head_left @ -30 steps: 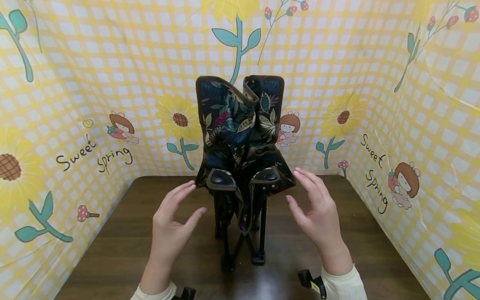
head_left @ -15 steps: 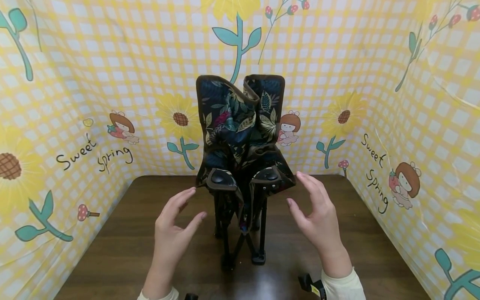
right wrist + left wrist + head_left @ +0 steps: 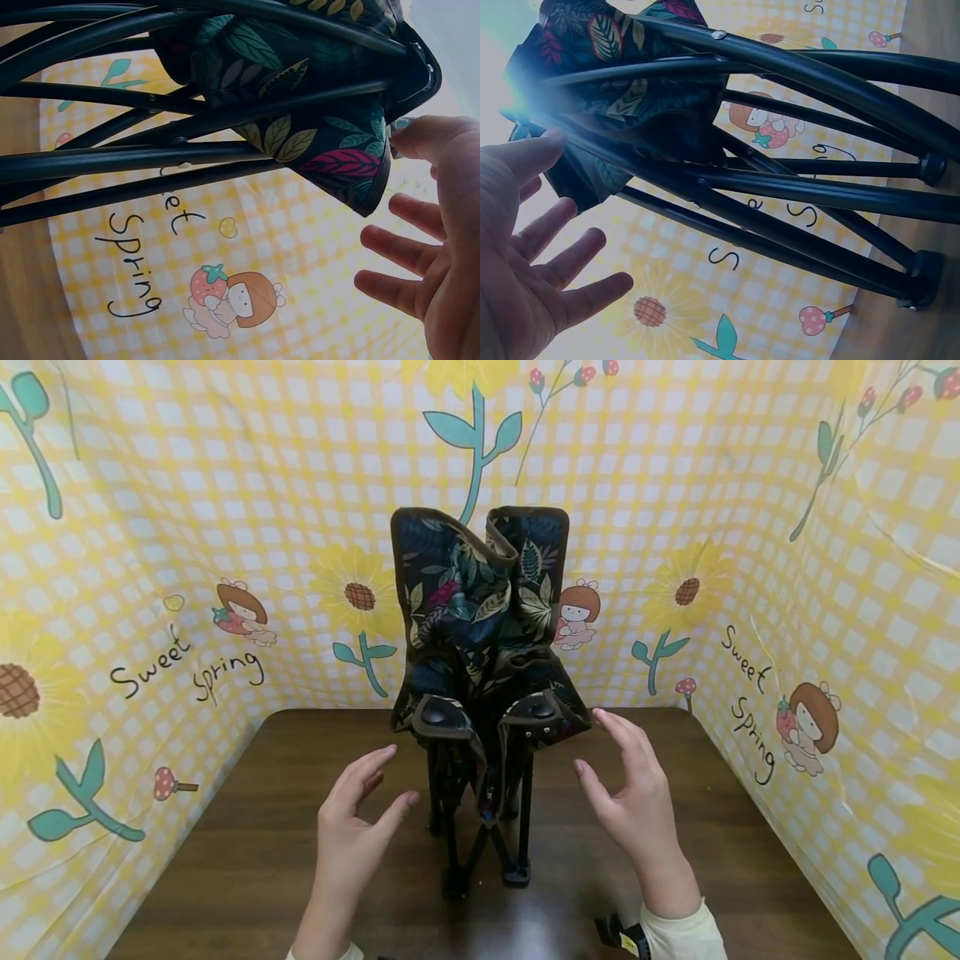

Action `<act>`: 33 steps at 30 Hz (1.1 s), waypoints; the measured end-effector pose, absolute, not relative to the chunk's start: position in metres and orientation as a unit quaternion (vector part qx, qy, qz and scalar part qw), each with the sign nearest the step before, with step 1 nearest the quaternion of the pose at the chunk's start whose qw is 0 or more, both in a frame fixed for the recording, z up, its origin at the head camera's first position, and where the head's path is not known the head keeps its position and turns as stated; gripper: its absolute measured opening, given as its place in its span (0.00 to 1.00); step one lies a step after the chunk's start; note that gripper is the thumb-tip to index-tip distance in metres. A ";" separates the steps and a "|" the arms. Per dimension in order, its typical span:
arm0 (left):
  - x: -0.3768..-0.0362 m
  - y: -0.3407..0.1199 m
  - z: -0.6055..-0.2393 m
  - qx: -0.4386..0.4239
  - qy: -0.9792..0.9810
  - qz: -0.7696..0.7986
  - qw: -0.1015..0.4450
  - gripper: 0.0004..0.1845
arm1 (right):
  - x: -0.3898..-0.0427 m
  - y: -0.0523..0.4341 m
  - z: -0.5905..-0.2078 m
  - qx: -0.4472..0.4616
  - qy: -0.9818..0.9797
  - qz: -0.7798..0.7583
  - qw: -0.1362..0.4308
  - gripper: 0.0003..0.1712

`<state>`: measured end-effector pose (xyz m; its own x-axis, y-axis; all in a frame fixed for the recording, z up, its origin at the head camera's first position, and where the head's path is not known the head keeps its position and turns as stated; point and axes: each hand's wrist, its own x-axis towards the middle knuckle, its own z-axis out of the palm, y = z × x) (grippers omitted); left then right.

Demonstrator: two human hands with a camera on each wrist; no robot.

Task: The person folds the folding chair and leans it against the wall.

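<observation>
A small folding camp chair (image 3: 468,618) stands upright on the dark wooden table, its dark leaf-print fabric creased down the middle and its frame partly folded. Black tube legs (image 3: 810,195) cross below the seat. My left hand (image 3: 348,839) is to the left of the seat, fingers spread and apart from the chair, holding nothing. On the other side my right hand (image 3: 641,810) has its thumb and fingers spread, index fingertip close by the seat's right corner (image 3: 573,722). Both palms face inward. In the right wrist view, the fabric (image 3: 352,161) hangs just past that thumb.
Yellow checked cloth (image 3: 285,485) with sunflowers and cartoon figures encloses the table (image 3: 247,827) at the back and both sides. A black strap device (image 3: 626,937) is on the right wrist, by a cream sleeve (image 3: 684,933).
My left hand has drawn slightly down and right, from right at the seat's left corner to a little away from it. My right hand has barely shifted; the chair stays put.
</observation>
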<state>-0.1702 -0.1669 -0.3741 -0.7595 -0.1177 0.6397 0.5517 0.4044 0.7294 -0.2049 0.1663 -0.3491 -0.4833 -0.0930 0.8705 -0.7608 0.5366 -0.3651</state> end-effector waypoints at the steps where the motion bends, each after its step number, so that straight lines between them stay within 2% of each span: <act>1: -0.170 -0.167 -0.375 -0.139 -0.775 -0.531 0.315 0.35 | -0.205 0.166 -0.350 0.278 -0.767 0.394 0.424 0.37; 21: -0.170 -0.163 -0.395 -0.098 -0.769 -0.562 0.290 0.32 | -0.204 0.166 -0.369 0.242 -0.769 0.437 0.401 0.44; 33: -0.169 -0.160 -0.399 -0.090 -0.763 -0.580 0.271 0.30 | -0.201 0.167 -0.379 0.202 -0.800 0.435 0.360 0.45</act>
<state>-0.1692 -0.1597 -0.3993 -0.8365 -0.1768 0.5186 0.4527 0.3102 0.8360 -0.2014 0.1675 -0.3786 -0.6585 -0.0101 0.7526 -0.6368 0.5404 -0.5500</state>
